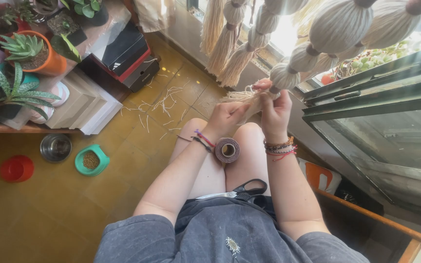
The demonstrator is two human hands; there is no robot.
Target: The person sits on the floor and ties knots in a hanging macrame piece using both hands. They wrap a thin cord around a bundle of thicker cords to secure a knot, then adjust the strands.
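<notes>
Above the knees, left hand (227, 116) and right hand (275, 111) both pinch closed on a cream yarn tassel (249, 97), its fringe splayed toward the left hand. Judged unfinished: binding not visible. Finished-looking cream tassels (230, 46) hang overhead by the window. Brown spool of thread (227, 150) rests between the thighs; black-handled scissors (239, 191) lie on the lap. Yarn offcuts (164, 102) litter the floor tiles.

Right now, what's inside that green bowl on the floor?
The green bowl holds small brownish pellets or grains, filling its round well. What kind they are is too small to tell, and the bottom beneath them is covered. A steel bowl sits beside it.
</notes>
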